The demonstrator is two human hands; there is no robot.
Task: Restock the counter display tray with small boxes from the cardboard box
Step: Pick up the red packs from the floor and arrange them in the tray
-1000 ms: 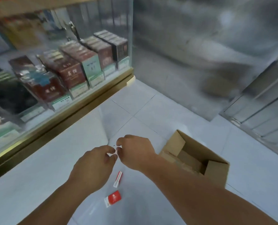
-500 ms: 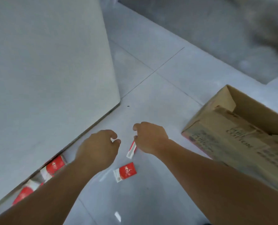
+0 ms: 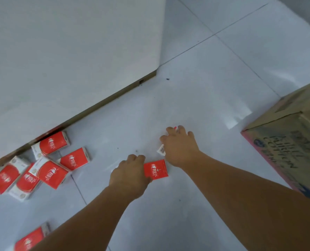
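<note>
Two small red-and-white boxes lie on the tiled floor in front of me. My left hand (image 3: 129, 172) is curled over the left edge of the flat red box (image 3: 156, 170). My right hand (image 3: 179, 148) closes from above on the other small box (image 3: 161, 151), which stands on its edge; only its white end and a red tip show. The brown cardboard box (image 3: 288, 140) stands to the right, with its inside out of view. The display tray is not in view.
Several more red boxes (image 3: 49, 171) lie in a loose heap at the foot of the white counter panel (image 3: 69, 51) on the left. One more red box (image 3: 30, 240) lies at the bottom left. Grey floor tiles stretch beyond my hands.
My view has tilted down from the glass display case to the floor. Both hands have dropped from mid-air onto the two small boxes on the tiles.
</note>
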